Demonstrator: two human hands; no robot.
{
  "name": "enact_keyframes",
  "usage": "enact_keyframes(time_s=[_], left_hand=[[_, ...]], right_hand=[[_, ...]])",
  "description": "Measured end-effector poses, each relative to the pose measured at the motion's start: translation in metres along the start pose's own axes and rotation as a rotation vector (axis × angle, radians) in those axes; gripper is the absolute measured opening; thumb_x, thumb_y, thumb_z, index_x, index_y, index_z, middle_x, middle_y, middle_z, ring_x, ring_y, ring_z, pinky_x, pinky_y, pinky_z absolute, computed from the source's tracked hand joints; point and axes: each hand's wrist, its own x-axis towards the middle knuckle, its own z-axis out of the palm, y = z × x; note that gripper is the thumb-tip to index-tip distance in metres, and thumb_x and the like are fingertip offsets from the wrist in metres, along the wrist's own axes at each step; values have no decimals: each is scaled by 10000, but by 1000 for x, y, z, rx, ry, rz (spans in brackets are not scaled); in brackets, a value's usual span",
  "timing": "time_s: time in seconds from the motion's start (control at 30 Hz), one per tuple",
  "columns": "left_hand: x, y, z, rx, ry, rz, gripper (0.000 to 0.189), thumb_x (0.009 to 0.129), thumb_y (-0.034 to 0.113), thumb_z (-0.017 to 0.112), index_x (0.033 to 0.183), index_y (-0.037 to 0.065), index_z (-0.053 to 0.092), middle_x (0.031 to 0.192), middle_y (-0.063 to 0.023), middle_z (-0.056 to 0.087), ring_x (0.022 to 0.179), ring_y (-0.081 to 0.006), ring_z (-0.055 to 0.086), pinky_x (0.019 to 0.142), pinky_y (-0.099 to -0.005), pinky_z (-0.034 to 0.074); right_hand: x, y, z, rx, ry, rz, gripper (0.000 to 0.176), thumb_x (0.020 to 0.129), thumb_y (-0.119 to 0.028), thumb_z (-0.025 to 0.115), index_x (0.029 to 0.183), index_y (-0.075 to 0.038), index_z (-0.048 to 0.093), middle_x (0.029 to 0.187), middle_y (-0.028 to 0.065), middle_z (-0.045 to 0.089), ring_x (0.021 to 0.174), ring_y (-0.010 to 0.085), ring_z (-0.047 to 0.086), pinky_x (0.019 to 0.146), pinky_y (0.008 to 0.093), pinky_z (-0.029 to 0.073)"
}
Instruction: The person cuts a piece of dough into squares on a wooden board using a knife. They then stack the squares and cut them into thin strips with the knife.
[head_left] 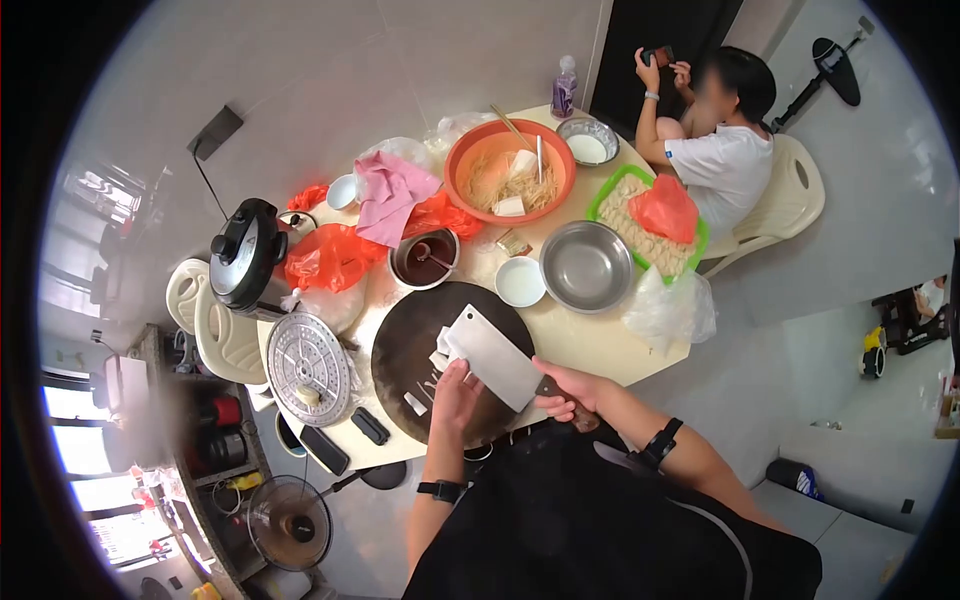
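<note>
My right hand [566,390] is wrapped round the brown wooden handle of a cleaver [492,356]. The broad steel blade points up and to the left over a round dark chopping board [415,340]. My left hand [458,397] is at the blade's lower left edge, its fingers drawn together; I cannot tell what they grip. White pieces of food [441,349] lie partly behind the blade. A small white chunk [414,404] and a few thin strips are on the board left of my left hand.
Beyond the board are a pot [396,272] of dark liquid, a white bowl [520,282], a steel basin [586,266] and an orange basin [466,150] of shredded food. A green basket [603,207] stands right. Left are a perforated steamer plate [309,366] and a phone [325,450]. A person [725,170] sits far right.
</note>
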Motion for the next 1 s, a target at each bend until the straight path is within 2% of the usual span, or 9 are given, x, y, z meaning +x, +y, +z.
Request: enact_keyframes(time_s=[0.1,0.2,0.3,0.5,0.6,0.7,0.8,0.9,1.0], left_hand=[[5,-25,9,-12,108,31,204,1068,260,678,1234,142,686,1239,8,730,1197,-213,671,1127,-445,504],[6,-36,16,-46,94,48,225,1070,263,679,1260,141,685,1203,12,735,1182,-197,668,1106,-423,520],[10,-32,20,-81,136,21,167,1071,194,688,1224,128,680,1147,17,709,1084,-203,682,1065,-432,548],[22,-28,63,-28,82,-41,308,1148,286,519,1365,90,613,1298,-52,706,1182,-259,688,1053,-452,560],[36,-34,56,-109,-36,-31,404,1164,334,453,1471,92,558,1401,-74,681,1314,-262,640,1127,-477,516],[36,-32,62,-200,4,1,423,1162,363,452,1471,96,565,1426,-81,672,1330,-279,634,1139,-490,507],[38,-30,53,-214,-87,10,465,1156,416,459,1478,98,566,1471,-93,653,1371,-294,610,1173,-503,476],[32,-28,64,-259,-144,-23,555,1152,494,431,1516,90,545,1517,-115,624,1405,-323,584,1213,-525,430],[30,-31,75,-309,-77,-83,683,1135,600,382,1550,77,523,1555,-136,595,1429,-351,561,1242,-551,384]], right_hand=[[-12,-6,-24,-53,-37,11,675,1117,-712,253,1130,-142,613,562,-57,351,410,64,345,427,254,386],[-22,-11,-44,-40,-41,66,675,1108,-729,257,1059,-147,595,567,-58,352,418,65,348,445,259,399],[-34,-13,-50,-23,-61,60,675,1104,-737,259,1030,-148,580,566,-58,354,418,63,350,449,262,404],[-43,-21,-53,3,-84,57,693,1099,-747,253,1010,-137,570,565,-59,365,411,63,353,448,259,396],[-45,-32,-47,-23,-71,49,724,1089,-764,245,926,-128,550,563,-58,365,408,65,353,448,257,391],[-46,-41,-42,-28,-68,60,751,1079,-782,238,830,-129,515,562,-56,364,407,66,353,446,257,388],[-41,-43,-48,-27,-113,99,766,1074,-790,234,746,-139,471,557,-54,357,405,66,347,444,259,384],[-34,-47,-51,-29,-133,124,780,1071,-794,230,681,-152,436,549,-55,342,403,67,342,444,262,383],[-32,-57,-36,-28,-81,133,785,1070,-797,230,666,-155,436,546,-57,335,402,66,339,445,262,386]])
